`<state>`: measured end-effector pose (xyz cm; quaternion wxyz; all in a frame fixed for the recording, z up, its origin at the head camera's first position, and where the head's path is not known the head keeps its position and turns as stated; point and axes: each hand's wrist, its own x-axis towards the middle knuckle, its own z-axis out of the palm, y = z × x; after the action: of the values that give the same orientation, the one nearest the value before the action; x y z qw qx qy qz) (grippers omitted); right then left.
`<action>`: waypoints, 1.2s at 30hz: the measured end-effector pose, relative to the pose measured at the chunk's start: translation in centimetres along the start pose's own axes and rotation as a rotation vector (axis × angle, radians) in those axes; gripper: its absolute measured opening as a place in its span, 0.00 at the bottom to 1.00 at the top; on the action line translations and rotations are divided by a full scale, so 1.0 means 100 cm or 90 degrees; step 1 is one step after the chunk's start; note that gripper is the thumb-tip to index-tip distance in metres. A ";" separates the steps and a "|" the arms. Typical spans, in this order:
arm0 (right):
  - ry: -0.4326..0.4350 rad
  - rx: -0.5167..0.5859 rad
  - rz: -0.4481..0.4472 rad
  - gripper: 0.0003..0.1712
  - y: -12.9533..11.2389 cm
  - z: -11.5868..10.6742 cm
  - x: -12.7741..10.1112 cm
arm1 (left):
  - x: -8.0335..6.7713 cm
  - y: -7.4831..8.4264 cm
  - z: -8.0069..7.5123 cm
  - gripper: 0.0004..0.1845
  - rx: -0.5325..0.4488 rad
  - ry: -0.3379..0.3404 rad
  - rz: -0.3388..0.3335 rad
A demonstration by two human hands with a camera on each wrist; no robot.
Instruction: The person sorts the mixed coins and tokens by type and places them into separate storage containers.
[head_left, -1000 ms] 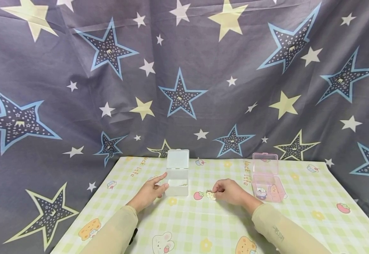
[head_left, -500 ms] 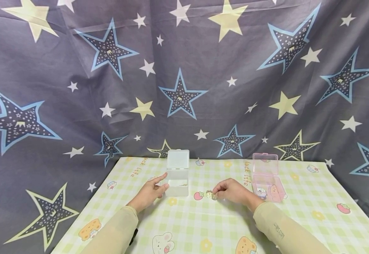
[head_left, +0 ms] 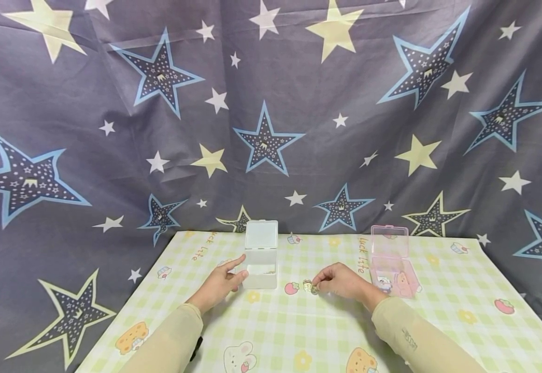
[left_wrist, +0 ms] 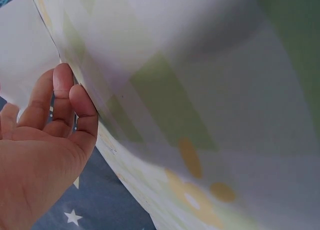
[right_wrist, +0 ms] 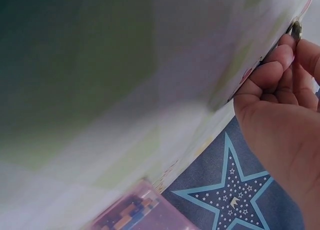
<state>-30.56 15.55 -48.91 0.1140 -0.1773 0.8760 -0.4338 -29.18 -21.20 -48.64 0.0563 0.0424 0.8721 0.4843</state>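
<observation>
Right hand [head_left: 341,281] pinches small gold metal trinket [head_left: 309,286] at fingertips, low over checked worktop [head_left: 299,331]. Open clear plastic box [head_left: 260,269] lies to its left; left hand [head_left: 219,282], fingers relaxed, touches it.

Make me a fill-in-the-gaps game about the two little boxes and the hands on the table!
1. The right hand pinches small metal pieces lying on the ____.
2. The left hand touches the ____ box.
3. The pink box has its lid standing ____.
4. The cloth behind the table is printed with ____.

Missing words: table; white; open; stars
</observation>
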 end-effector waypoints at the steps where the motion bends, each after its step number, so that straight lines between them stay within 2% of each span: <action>1: 0.000 0.002 0.002 0.07 0.000 0.000 0.000 | 0.000 0.000 0.000 0.34 0.001 0.000 0.000; 6: 0.015 0.018 0.008 0.08 0.002 0.000 0.000 | -0.001 0.001 0.001 0.34 -0.002 -0.005 -0.003; 16: 0.064 0.046 0.061 0.08 -0.002 0.001 0.000 | 0.001 0.000 0.001 0.33 0.002 -0.001 -0.001; 25: 0.085 0.054 0.038 0.09 -0.021 0.001 0.010 | 0.000 0.000 0.001 0.33 -0.002 0.000 0.014; 30: 0.091 0.115 0.038 0.10 -0.038 0.005 0.017 | 0.002 -0.001 0.001 0.33 0.004 0.001 0.006; 36: 0.100 0.205 0.034 0.12 -0.057 0.019 0.028 | 0.002 -0.001 0.002 0.32 0.002 0.004 -0.003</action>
<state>-31.22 9.85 -45.61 0.0834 -0.0989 0.8060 -0.5776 -29.37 -21.09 -48.83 0.0546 0.0386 0.8731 0.4830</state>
